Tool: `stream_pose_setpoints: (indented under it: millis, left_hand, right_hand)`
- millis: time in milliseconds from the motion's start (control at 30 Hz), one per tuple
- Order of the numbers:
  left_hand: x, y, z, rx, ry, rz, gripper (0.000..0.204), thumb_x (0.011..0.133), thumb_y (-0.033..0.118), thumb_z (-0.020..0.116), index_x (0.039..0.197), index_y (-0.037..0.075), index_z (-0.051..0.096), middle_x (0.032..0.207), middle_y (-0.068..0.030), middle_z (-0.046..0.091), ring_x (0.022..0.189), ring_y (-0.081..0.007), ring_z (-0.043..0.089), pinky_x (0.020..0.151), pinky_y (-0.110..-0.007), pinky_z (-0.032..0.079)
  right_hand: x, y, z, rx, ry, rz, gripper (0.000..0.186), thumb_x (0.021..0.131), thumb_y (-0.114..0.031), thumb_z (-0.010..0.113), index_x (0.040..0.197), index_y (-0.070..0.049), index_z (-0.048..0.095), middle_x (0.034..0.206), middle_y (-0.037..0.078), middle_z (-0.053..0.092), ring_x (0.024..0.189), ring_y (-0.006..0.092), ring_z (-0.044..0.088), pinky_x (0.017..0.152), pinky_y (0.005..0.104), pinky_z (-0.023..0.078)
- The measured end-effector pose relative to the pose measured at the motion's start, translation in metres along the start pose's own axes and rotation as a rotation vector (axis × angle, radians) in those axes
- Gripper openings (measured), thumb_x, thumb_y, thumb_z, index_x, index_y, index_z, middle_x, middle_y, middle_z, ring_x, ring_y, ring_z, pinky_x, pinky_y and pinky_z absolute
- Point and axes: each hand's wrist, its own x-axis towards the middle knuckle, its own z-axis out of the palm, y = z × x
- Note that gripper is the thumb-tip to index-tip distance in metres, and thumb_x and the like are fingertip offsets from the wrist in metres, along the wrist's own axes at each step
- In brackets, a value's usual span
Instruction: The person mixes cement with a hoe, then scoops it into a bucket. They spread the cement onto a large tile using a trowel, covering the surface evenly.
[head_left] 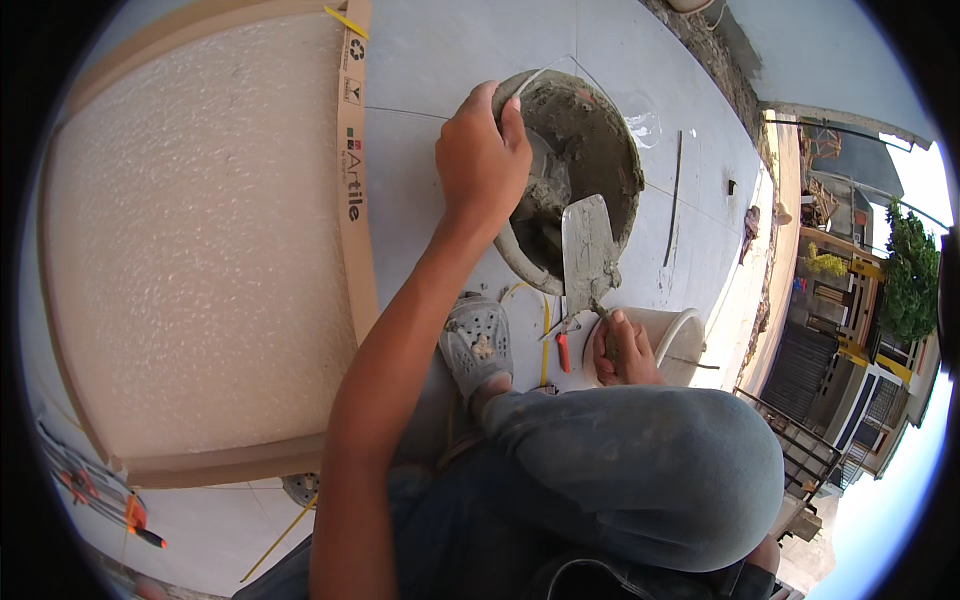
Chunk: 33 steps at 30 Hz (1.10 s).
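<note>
My left hand (484, 158) is closed over the left rim of a mortar-caked bucket (634, 170), which leans so that its mouth faces me. Wet grey mortar (545, 195) coats its inner wall and lies in the bottom. A thin wire handle arches over the far rim. In my right hand (630, 352) is a trowel (588, 248), gripped by its handle. Its flat blade points away from me across the bucket's near right rim, and grey mortar is smeared over it. My fingers hide most of the trowel's handle.
A large pale tile pack (200, 240) edged in cardboard lies to the left. Near my right hand stands a white bucket (683, 335). Between my grey clog (478, 340) and that bucket lie a red-handled tool (563, 352) and yellow straps. A tile cutter (95, 490) sits at lower left.
</note>
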Motion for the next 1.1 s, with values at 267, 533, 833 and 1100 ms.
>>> stream_pose_setpoints:
  millis: [267,533,833,1100]
  left_hand:
    - [0.000,0.006,0.000,-0.024,-0.038,-0.003,0.035,0.099,0.025,0.059,0.120,-0.003,0.066,0.095,-0.0224,0.074,0.090,-0.0371,0.073,0.082,-0.043,0.055]
    - [0.000,0.002,-0.005,-0.047,-0.043,-0.007,0.036,0.099,0.024,0.060,0.121,-0.004,0.065,0.095,-0.0223,0.074,0.088,-0.0360,0.073,0.080,-0.042,0.056]
    - [0.004,0.003,0.000,-0.048,-0.027,-0.002,0.036,0.100,0.024,0.061,0.120,-0.005,0.066,0.093,-0.0210,0.075,0.087,-0.0328,0.074,0.080,-0.040,0.056]
    - [0.003,0.002,0.001,-0.042,-0.008,0.024,0.036,0.100,0.025,0.061,0.120,-0.004,0.065,0.094,-0.0213,0.074,0.086,-0.0327,0.074,0.080,-0.039,0.056]
  right_hand:
    - [-0.052,0.115,-0.035,-0.238,0.274,-0.087,0.063,0.105,-0.052,0.044,0.068,-0.004,0.061,0.061,0.004,0.059,0.055,0.0131,0.053,0.052,0.0307,0.037]
    - [0.007,0.037,0.012,-0.630,0.613,-0.970,0.028,0.098,-0.020,0.065,0.112,0.002,0.054,0.079,0.012,0.062,0.068,0.0244,0.061,0.066,0.0365,0.050]
    - [0.087,0.044,0.030,-0.758,0.433,-0.580,0.019,0.089,-0.012,0.072,0.097,0.004,0.064,0.079,0.025,0.068,0.077,0.0468,0.067,0.068,0.0493,0.051]
    - [0.068,0.077,0.040,-0.604,0.509,-0.547,0.028,0.093,-0.014,0.067,0.072,0.004,0.062,0.060,0.024,0.060,0.059,0.0456,0.063,0.051,0.0454,0.045]
